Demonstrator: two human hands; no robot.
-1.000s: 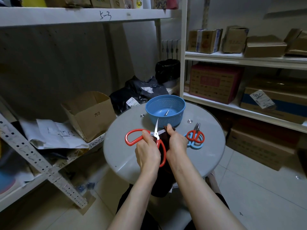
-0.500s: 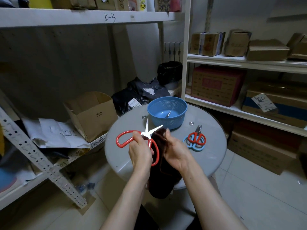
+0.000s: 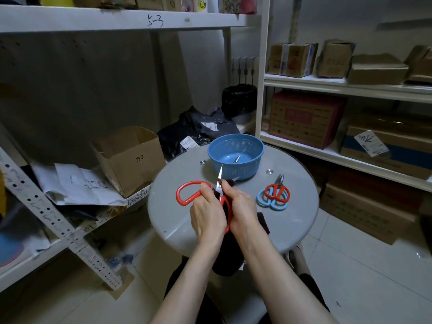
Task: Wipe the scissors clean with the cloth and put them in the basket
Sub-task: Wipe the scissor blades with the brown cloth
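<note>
Wiping red-handled scissors [image 3: 190,183] with a dark cloth [image 3: 228,258] above the table [image 3: 292,220].
Left hand [image 3: 207,216] clenched round the handle, right hand [image 3: 243,206] fingers [image 3: 226,184] pinching cloth about one blade; blue basket [image 3: 247,169] at 12 o'clock.

Your scissors [image 3: 189,183] have glossy red plastic handles and shiny metal blades; your cloth [image 3: 228,260] looks fuzzy and matt; the perforated basket [image 3: 236,169] is plastic.

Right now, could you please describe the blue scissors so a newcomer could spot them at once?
On the round grey table, look to the right, nearer than the blue basket. Two small pairs lie stacked there; the blue scissors are underneath the red pair, the only ones with blue handles.
</note>
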